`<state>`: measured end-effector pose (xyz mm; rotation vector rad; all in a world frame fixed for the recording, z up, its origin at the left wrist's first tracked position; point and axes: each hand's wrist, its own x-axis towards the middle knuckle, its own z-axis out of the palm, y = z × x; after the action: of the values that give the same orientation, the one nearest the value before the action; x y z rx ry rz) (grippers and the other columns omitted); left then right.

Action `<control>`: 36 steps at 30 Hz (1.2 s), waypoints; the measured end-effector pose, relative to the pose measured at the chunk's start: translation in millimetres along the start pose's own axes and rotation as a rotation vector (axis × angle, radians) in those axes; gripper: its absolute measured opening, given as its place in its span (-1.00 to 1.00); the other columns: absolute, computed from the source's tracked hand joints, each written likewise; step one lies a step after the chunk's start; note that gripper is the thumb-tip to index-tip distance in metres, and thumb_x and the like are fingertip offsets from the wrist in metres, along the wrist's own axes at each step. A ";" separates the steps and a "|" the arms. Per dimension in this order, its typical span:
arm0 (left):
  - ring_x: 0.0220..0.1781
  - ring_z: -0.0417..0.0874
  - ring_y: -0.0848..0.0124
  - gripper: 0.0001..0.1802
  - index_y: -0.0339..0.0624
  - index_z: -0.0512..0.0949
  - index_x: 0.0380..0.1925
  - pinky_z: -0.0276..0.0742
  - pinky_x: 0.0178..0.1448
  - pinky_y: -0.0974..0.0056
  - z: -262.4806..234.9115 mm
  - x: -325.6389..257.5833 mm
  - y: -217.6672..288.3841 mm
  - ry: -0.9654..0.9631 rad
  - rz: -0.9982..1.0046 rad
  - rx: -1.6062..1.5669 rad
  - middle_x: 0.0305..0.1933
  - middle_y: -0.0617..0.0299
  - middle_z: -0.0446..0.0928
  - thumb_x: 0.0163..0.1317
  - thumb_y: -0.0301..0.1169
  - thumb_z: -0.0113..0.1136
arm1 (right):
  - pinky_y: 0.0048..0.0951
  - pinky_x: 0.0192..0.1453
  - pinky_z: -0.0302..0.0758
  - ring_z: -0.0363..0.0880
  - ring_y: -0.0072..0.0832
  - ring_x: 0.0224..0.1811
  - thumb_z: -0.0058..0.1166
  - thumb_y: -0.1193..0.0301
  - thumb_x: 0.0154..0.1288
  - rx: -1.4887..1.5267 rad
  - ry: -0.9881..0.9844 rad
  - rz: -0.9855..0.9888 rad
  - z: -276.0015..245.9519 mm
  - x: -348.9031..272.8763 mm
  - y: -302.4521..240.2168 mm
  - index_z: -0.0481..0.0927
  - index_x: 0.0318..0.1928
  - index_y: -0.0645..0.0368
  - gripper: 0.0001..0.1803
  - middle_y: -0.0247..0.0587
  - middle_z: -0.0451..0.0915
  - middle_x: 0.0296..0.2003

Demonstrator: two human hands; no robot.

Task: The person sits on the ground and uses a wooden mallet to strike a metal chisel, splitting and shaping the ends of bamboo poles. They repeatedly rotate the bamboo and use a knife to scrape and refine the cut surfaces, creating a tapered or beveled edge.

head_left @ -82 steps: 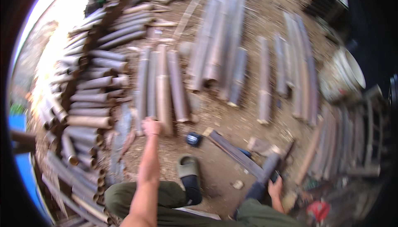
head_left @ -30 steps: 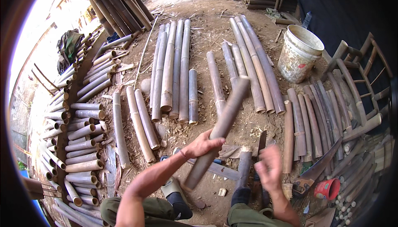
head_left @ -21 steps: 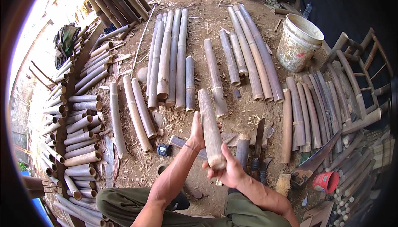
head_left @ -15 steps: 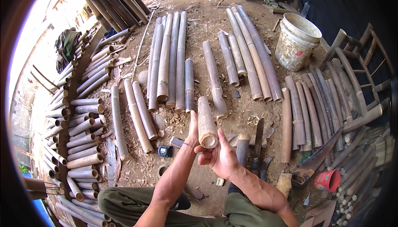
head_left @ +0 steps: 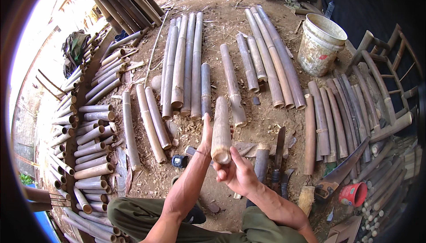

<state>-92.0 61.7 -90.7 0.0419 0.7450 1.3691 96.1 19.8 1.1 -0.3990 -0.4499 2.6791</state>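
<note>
While left grip [head_left: 207, 134] and right grip [head_left: 238, 171] clasp bamboo piece [head_left: 221, 129], surface shows pale, streaked; near end whitish.

A person is wearing dark olive-green trousers [head_left: 137, 216], the cloth creasing over both legs along the bottom of the frame. A thin dark band [head_left: 202, 152] is circling the wrist below the left hand [head_left: 207, 133], near the centre. Both forearms [head_left: 179, 195] are showing bare, and a dark sock [head_left: 195, 214] is peeking out at lower centre.
</note>
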 end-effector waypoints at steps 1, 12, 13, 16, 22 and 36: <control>-0.30 0.69 0.17 0.14 -0.50 0.42 0.09 0.72 -0.19 0.15 5.5 -2.8 12.5 0.024 -0.037 0.011 -0.24 -0.06 0.61 0.17 0.55 -0.21 | -0.37 -0.26 0.68 0.63 -0.51 -0.41 -0.17 -0.07 0.52 -0.077 -0.035 0.022 -5.9 -7.6 3.9 0.45 0.10 0.27 -0.41 -0.16 0.61 -0.29; -0.28 0.72 0.21 -0.35 -0.42 0.42 0.02 0.71 -0.11 0.12 54.3 -10.5 18.3 -0.188 0.243 0.252 -0.27 -0.02 0.63 0.11 -0.13 0.39 | -0.17 0.13 0.54 0.64 -0.07 0.01 0.41 0.08 0.14 -1.351 0.280 -0.363 -75.9 -69.9 31.8 0.28 0.23 0.40 -0.13 0.16 0.61 -0.07; -0.27 0.71 0.22 -0.33 -0.38 0.38 0.06 0.71 -0.12 0.12 59.3 -13.6 9.7 -0.207 0.271 0.231 -0.24 0.00 0.62 0.11 -0.13 0.40 | -0.15 0.15 0.51 0.62 0.01 0.01 0.44 0.15 0.07 -1.220 0.374 -0.241 -75.1 -69.5 33.9 0.29 0.22 0.37 -0.14 0.17 0.59 -0.05; -0.23 0.71 0.24 -0.26 -0.29 0.29 0.17 0.70 -0.11 0.15 64.4 -12.7 2.8 -0.236 0.301 0.255 -0.17 0.05 0.60 0.11 -0.14 0.41 | -0.13 0.16 0.50 0.62 -0.02 -0.02 0.44 0.19 0.03 -1.348 0.513 -0.174 -68.6 -70.5 40.7 0.29 0.21 0.36 -0.16 0.13 0.60 -0.08; -0.24 0.73 0.23 -0.24 -0.36 0.31 0.17 0.71 -0.12 0.17 78.7 -17.9 27.8 -0.191 0.285 0.300 -0.24 0.03 0.64 0.11 -0.14 0.42 | -0.21 -0.05 0.55 0.66 -0.24 -0.18 0.45 0.28 -0.02 -0.149 -0.109 0.372 -105.7 -79.8 22.8 0.33 0.21 0.24 -0.20 -0.06 0.62 -0.16; -0.10 0.64 0.31 -0.29 -0.44 0.35 0.06 0.61 -0.01 0.20 104.0 -25.1 17.9 0.221 0.574 0.904 -0.12 0.00 0.58 0.07 -0.21 0.47 | -0.26 -0.03 0.54 0.63 -0.29 -0.17 0.41 0.18 0.06 -0.767 0.120 0.162 -122.2 -72.6 43.3 0.43 0.09 0.33 -0.31 -0.12 0.60 -0.18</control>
<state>-55.7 83.8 9.1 0.8835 1.5760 1.4678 186.8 -17.8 -110.4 -0.8271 -1.4592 2.5083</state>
